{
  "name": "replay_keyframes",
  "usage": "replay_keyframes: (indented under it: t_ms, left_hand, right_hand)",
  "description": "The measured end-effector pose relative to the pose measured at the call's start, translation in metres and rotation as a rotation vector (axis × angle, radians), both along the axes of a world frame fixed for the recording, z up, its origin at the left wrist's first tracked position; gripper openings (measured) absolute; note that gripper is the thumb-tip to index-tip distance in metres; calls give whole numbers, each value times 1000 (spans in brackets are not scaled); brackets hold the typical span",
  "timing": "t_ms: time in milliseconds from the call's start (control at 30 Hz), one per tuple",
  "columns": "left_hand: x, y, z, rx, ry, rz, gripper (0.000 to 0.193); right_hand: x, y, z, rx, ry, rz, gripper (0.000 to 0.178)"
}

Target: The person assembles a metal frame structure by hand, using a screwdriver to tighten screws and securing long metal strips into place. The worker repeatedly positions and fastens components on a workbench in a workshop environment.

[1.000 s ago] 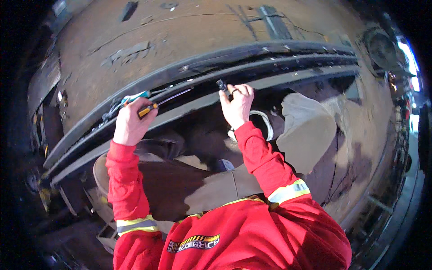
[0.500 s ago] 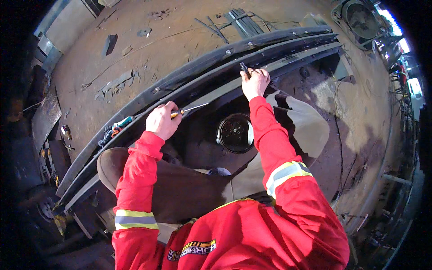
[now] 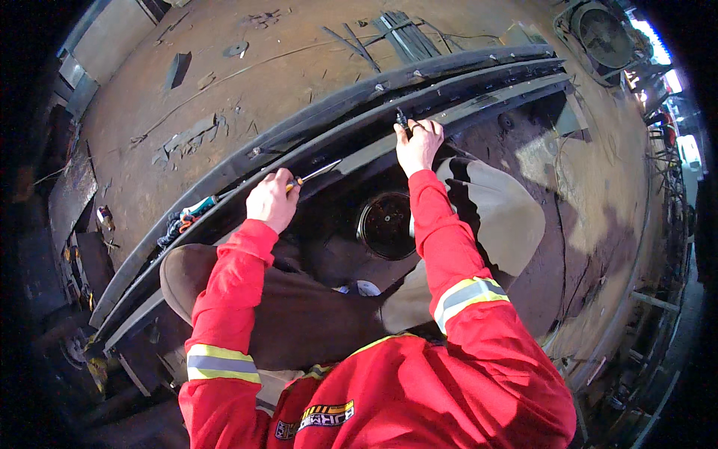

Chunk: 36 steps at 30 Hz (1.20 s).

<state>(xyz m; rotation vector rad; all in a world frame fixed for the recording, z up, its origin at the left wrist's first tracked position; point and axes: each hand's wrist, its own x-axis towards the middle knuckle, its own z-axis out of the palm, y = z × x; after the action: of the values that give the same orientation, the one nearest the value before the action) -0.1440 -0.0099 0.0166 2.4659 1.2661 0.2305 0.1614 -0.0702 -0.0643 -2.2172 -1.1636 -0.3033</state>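
My left hand (image 3: 271, 202) is closed round a screwdriver (image 3: 320, 171) with a yellow-orange handle. Its thin shaft points up to the right, and the tip overlaps the nearer dark metal beams in the picture; contact I cannot tell. To the right, my right hand (image 3: 419, 147) is closed on a short dark tool (image 3: 402, 120) that juts out past the fingers; its exact kind is unclear. That hand is by the near edge of the long dark metal beams (image 3: 458, 112), which run side by side and carry small bolts or studs.
Between my legs stands a round dark container (image 3: 386, 224). A teal-handled tool (image 3: 200, 205) lies on the beams at left, beside something dark and orange. Flat metal strips (image 3: 407, 37) lie on the brown floor beyond. A large round fan-like unit (image 3: 600, 34) stands far right.
Both hands have shifted slightly, the right one a little left and down. The screwdriver's shaft now angles more steeply upward. Both grips stay the same, and the whole view has moved slightly.
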Motion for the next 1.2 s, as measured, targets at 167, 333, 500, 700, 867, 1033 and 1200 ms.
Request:
replay_keyframes:
  t_ms: [167, 333, 500, 700, 867, 1033, 1200]
  left_hand:
    - [24, -7, -5, 189, 80, -44, 30]
    - [104, -12, 4, 3, -321, -38, 20]
    - [199, 8, -36, -522, -470, 254, 50]
    - [247, 5, -47, -547, -307, 330, 51]
    - [253, 3, -51, -560, -458, 522, 48]
    - [252, 2, -42, -496, -511, 662, 44]
    - [257, -1, -38, -508, -490, 702, 44]
  right_hand:
    - [2, 4, 6, 37, -96, 40, 28]
    - [14, 10, -6, 69, -150, 105, 28]
    - [25, 12, -3, 40, 13, 260, 26]
    - [31, 0, -12, -106, -24, 315, 33]
    - [30, -2, 1, -62, 52, 368, 45]
    - [15, 0, 1, 162, 222, 243, 37]
    - [44, -9, -39, 123, 303, 158, 21]
